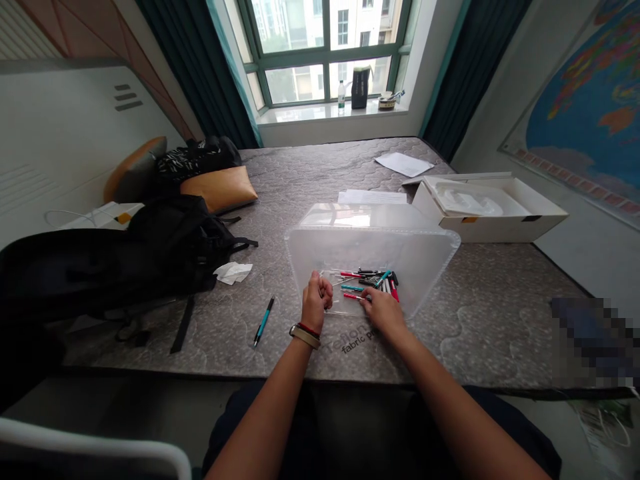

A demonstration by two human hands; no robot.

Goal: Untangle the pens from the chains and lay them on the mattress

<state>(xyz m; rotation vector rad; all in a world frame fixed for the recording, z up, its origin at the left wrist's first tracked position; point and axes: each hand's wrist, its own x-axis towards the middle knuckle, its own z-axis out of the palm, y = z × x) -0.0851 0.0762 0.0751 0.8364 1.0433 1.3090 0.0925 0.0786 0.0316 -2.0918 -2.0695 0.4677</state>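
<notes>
A clear plastic bin [370,248] lies tipped on its side with its mouth facing me. Several pens in red, black, white and teal are heaped inside, among them a teal pen [384,277]. My right hand [384,312] reaches into the bin's mouth, fingertips closed on the end of a red pen [353,297]. At the left side of the mouth, my left hand [315,303] is curled closed; whatever its fingers hold is hidden. A teal and black pen [263,323] lies alone on the mattress, left of my left hand.
The bin stands on a grey quilted mattress [290,173]. To its right sits an open white box [500,230]; papers [404,163] lie behind. At left are a black backpack [170,233], a crumpled tissue [233,273] and an orange cushion [220,187].
</notes>
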